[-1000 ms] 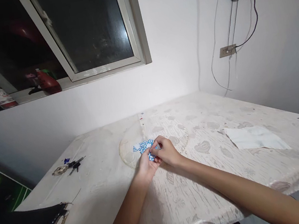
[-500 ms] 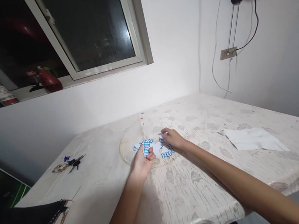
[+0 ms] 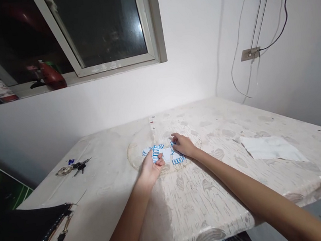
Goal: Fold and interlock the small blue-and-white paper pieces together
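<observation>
White paper pieces printed with blue rectangles (image 3: 168,154) lie in a loose group on the table, inside a round stained mark. My left hand (image 3: 151,166) is closed at their left side, its thumb over a blue-printed paper piece (image 3: 155,154) and its other fingers curled beneath. At the right side, my right hand (image 3: 184,144) bends over the group, its thumb and fingertips closed on the edge of a blue-printed paper piece (image 3: 173,147). The fingers partly cover both pieces, so their full outlines are hidden.
A torn white sheet (image 3: 273,149) lies on the patterned tablecloth (image 3: 225,191) to the right. Keys (image 3: 80,166) with a key ring rest at the left. A black pouch with a strap (image 3: 30,236) occupies the near left corner. The wall and window (image 3: 98,25) stand behind the table.
The view has shifted slightly, so the scene sits a little higher. Both hands stay at the paper pieces; the right fingers have moved only slightly.
</observation>
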A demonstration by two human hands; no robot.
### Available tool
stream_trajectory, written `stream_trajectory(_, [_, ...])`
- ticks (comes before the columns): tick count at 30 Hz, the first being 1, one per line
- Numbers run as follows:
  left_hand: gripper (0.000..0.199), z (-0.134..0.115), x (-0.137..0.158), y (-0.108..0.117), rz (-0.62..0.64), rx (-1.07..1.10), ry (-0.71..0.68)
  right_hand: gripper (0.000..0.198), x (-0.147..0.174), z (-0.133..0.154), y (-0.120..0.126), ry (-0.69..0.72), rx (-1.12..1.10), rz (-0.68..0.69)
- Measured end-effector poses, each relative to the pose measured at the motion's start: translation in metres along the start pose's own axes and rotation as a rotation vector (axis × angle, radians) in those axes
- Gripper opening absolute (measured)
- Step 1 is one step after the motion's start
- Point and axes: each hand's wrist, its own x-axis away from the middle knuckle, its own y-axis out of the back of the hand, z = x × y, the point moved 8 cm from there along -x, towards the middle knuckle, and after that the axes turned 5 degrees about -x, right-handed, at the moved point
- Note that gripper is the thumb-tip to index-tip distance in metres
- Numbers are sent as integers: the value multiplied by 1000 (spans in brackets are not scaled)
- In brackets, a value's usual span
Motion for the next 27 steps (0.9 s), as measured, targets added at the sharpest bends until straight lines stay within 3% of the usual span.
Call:
stream_trajectory(7, [17, -1, 0, 1, 0, -12, -8, 43, 2, 13, 0, 200, 144, 57])
stream_trajectory(21, [16, -1, 2, 1, -28, -35, -15, 28, 2, 18, -1, 171, 304, 71])
stream_trajectory(27, [15, 11, 2, -1, -29, -68, 22, 27, 1, 16, 6, 178, 247, 12])
